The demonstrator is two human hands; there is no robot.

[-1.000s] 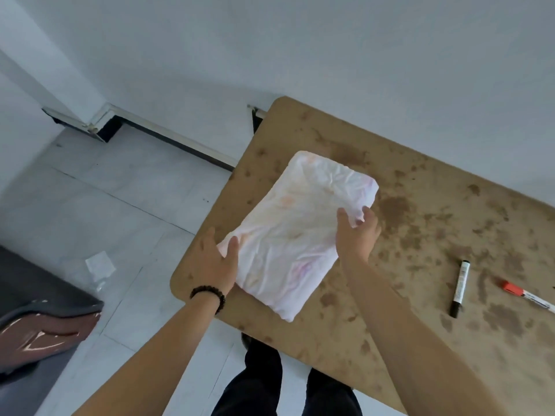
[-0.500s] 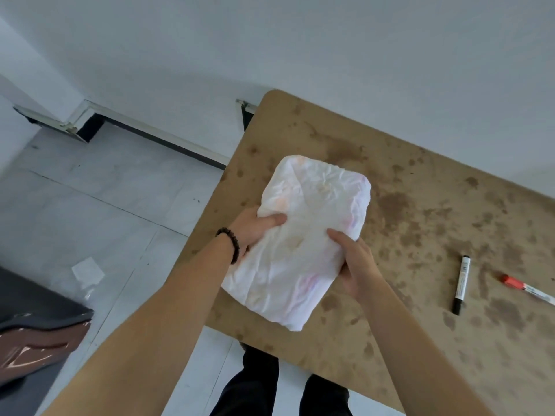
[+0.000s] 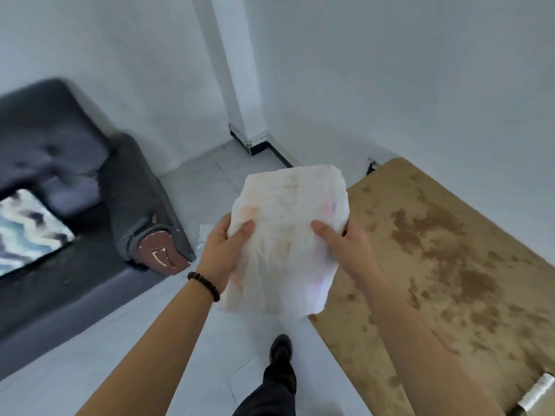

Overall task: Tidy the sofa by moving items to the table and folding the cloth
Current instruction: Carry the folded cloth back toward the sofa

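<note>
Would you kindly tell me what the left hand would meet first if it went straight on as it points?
The left hand grips the cloth; past it the way looks free up to the white wall, though depth is unclear.

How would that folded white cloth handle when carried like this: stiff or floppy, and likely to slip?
Probably floppy: the folded cloth is creased and its lower edge hangs below the left hand and right hand. Likely light, since each grip is only a thumb-and-finger pinch at its sides. It might unfold if one side were released.
</note>
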